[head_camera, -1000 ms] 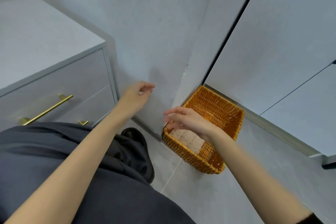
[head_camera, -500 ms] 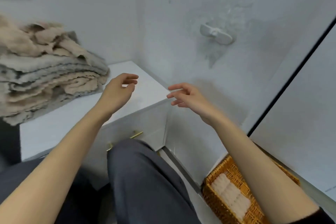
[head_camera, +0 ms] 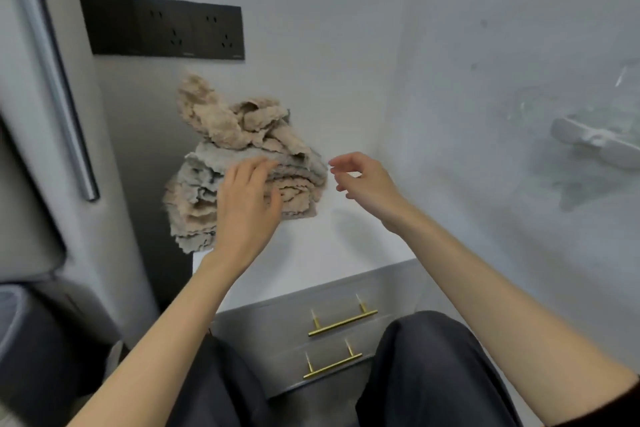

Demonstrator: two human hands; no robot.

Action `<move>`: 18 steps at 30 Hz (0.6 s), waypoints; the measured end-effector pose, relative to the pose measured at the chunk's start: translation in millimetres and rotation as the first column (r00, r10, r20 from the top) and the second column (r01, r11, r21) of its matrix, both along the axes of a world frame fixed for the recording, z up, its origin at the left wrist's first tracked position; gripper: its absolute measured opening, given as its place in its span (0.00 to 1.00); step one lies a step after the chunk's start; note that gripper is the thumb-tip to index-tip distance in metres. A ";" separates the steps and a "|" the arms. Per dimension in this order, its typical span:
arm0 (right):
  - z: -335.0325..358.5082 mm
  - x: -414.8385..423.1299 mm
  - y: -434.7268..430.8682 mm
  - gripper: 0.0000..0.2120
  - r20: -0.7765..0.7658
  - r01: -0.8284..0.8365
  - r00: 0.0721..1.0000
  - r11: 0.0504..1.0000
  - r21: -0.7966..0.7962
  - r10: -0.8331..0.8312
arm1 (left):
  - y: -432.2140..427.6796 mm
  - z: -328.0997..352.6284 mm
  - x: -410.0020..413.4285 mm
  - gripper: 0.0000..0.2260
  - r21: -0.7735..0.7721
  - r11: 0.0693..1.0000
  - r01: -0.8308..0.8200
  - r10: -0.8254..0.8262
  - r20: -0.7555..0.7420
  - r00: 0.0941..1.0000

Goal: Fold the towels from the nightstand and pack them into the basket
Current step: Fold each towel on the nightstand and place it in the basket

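Towels (head_camera: 249, 128) sit heaped at the back left of the nightstand (head_camera: 329, 253), under a black socket panel (head_camera: 162, 26). The left hand (head_camera: 247, 204), fingers spread, hides the heap's front, and I cannot tell if it touches. The right hand (head_camera: 367, 184), loosely open and holding nothing, hovers just beside the heap.

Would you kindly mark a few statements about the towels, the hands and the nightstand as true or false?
1. The towel pile lies on the nightstand. True.
2. The right hand holds a towel. False: it is empty, beside the pile.
3. The basket stands on the nightstand. False: no basket is in view.
4. A black socket panel is on the wall above the pile. True.
5. The left hand is balled into a fist. False: its fingers are straight, at the pile.
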State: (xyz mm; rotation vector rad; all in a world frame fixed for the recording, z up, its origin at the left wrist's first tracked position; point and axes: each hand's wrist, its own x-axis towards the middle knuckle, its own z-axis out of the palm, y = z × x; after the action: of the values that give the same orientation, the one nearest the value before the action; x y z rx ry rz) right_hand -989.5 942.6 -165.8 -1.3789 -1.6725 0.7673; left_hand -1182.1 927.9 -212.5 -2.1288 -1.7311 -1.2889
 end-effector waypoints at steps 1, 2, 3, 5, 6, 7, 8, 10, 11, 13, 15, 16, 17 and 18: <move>-0.3 -9.5 9.3 0.12 0.011 -0.008 1.000 1.000 0.013 0.007 | 5.0 -2.0 -3.4 0.18 0.006 0.999 -0.033 0.033 -0.048 0.998; -1.3 -19.4 19.8 0.14 0.023 -0.021 1.000 1.000 0.018 0.020 | 10.5 -5.0 -7.0 0.19 0.002 0.998 -0.066 0.066 -0.083 0.994; -2.8 -27.0 28.1 0.17 0.027 -0.032 0.999 0.999 0.019 0.031 | 14.2 -7.6 -8.7 0.19 -0.007 0.996 -0.092 0.091 -0.115 0.989; -6.8 -42.0 45.9 0.22 0.035 -0.046 0.998 0.998 0.030 0.045 | 22.2 -13.2 -12.5 0.20 -0.032 0.991 -0.133 0.126 -0.162 0.979; -9.7 -49.0 54.9 0.24 0.050 -0.044 0.998 0.998 0.051 0.041 | 25.8 -16.4 -14.4 0.21 -0.048 0.987 -0.152 0.141 -0.180 0.973; -12.9 -53.9 62.2 0.24 0.069 -0.029 0.997 0.996 0.080 0.023 | 28.0 -19.2 -14.8 0.22 -0.063 0.984 -0.168 0.153 -0.193 0.969; -16.5 -59.0 69.9 0.24 0.087 -0.006 0.996 0.993 0.114 -0.004 | 30.4 -22.0 -15.6 0.22 -0.075 0.980 -0.182 0.163 -0.203 0.966; -24.1 -67.2 81.5 0.21 0.093 0.051 0.993 0.982 0.179 -0.069 | 33.0 -26.5 -15.8 0.22 -0.078 0.978 -0.195 0.176 -0.203 0.963; -27.6 -70.6 85.9 0.18 0.081 0.076 0.992 0.976 0.205 -0.095 | 33.7 -28.2 -16.4 0.22 -0.071 0.978 -0.198 0.180 -0.205 0.962; -31.7 -73.6 91.5 0.13 0.036 0.121 0.990 0.963 0.240 -0.133 | 33.5 -29.3 -17.6 0.22 -0.055 0.975 -0.216 0.197 -0.234 0.952; -31.2 -72.1 93.6 0.10 -0.040 0.165 0.986 0.951 0.261 -0.160 | 32.6 -29.8 -19.0 0.22 -0.045 0.969 -0.241 0.220 -0.276 0.936; -29.0 -69.9 94.2 0.10 -0.101 0.189 0.981 0.946 0.263 -0.168 | 32.2 -30.1 -19.3 0.22 -0.047 0.966 -0.255 0.230 -0.296 0.927; -25.3 -66.8 94.7 0.10 -0.178 0.218 0.968 0.943 0.251 -0.176 | 32.0 -30.9 -18.9 0.23 -0.051 0.961 -0.271 0.242 -0.314 0.918; -20.3 -62.0 94.7 0.11 -0.269 0.253 0.944 0.942 0.223 -0.190 | 31.4 -31.3 -17.9 0.23 -0.057 0.957 -0.286 0.253 -0.326 0.911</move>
State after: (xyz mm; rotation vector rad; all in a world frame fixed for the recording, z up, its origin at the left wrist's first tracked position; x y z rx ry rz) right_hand -1051.5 1037.3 -186.0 -1.2133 -1.3431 0.5446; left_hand -1200.0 959.3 -243.8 -1.9252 -1.8972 -0.7553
